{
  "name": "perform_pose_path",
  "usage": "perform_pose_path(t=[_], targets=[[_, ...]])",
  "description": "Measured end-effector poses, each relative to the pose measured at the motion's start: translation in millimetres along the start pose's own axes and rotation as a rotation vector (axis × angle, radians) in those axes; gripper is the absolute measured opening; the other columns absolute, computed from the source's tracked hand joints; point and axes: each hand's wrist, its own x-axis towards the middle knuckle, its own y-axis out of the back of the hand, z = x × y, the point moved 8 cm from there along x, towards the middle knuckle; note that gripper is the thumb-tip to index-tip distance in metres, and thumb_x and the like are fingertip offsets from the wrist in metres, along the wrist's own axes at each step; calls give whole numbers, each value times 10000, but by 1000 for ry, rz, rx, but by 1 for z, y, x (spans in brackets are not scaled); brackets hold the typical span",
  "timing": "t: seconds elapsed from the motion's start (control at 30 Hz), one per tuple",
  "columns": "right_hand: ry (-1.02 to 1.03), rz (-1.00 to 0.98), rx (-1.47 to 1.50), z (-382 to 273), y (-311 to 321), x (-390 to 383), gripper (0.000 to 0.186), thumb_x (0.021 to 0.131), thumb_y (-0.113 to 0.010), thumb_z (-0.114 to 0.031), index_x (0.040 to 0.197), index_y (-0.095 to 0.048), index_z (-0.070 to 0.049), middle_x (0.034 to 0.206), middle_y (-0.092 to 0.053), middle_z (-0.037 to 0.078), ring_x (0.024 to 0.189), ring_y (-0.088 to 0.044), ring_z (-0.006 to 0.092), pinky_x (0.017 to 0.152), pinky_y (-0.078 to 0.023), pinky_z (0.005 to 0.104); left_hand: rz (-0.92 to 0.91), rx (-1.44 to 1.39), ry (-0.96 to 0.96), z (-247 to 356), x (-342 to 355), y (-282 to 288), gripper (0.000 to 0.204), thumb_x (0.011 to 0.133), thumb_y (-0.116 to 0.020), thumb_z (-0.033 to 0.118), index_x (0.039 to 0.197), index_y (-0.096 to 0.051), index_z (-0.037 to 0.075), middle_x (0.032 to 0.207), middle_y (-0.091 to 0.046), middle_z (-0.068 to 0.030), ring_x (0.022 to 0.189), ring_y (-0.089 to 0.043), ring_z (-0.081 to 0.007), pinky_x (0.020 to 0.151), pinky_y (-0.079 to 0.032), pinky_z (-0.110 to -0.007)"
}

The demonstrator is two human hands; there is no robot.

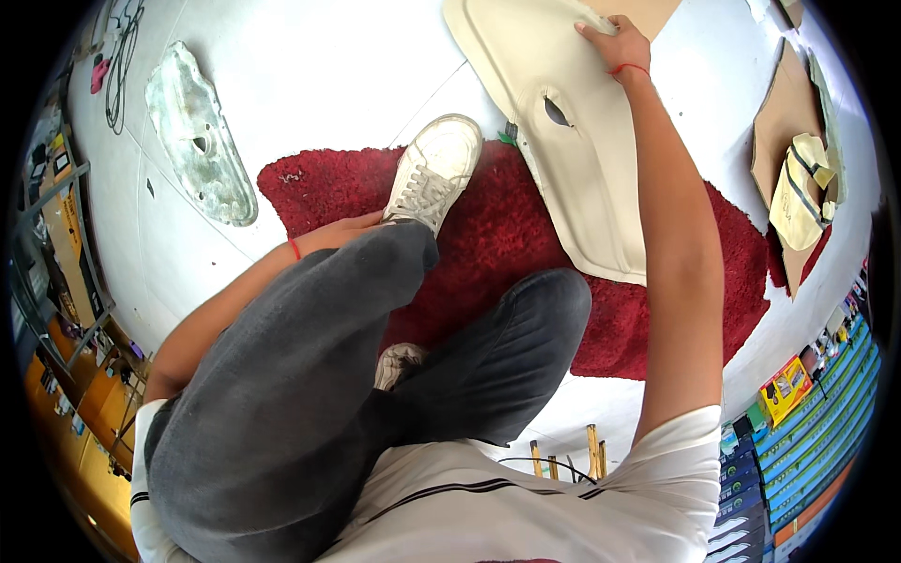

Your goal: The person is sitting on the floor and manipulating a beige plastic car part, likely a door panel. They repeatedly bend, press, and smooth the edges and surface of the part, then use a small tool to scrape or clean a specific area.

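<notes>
My right hand (pixel 618 47) grips the upper edge of a large beige moulded panel (pixel 591 159), with a red string round the wrist. The panel has a dark slit-like hole and a raised border; it lies slanted over a dark red rug (pixel 488 216). A small dark clip with a green bit (pixel 509 135) sits at its left edge. My left hand (pixel 355 225) reaches low beside my white laced shoe (pixel 436 169), over the rug's left part. My raised knee and the shoe hide most of its fingers, so its grip does not show.
A worn grey-green panel (pixel 197 136) with a hole lies on the white floor at left. Black cable (pixel 122 66) lies beyond it. At right are cardboard (pixel 777 122) and a cream piece with dark straps (pixel 802 188). Shelving stands at left; stacked boxes (pixel 786 389) at lower right.
</notes>
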Motion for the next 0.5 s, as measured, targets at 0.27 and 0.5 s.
perform_pose_path(t=[0.27,0.5], targets=[[60,7,138,10,1,-2,766,781,-791,-660,1273,-701,-81,1104,-779,122,980,-749,257,898,-588,390,-309,-51,211,6,-57,4,736,1104,-527,427,1680,-214,92,1545,-534,-91,1384,-530,-195,1157,-435,-365],[118,145,-87,-5,1,-8,790,851,-681,-717,1243,-709,-31,1083,-772,188,1029,-731,325,949,-551,406,-306,-244,331,-16,-40,-4,636,1088,-548,451,1601,-429,94,1478,-593,-68,1290,-596,-144,1092,-495,-347]])
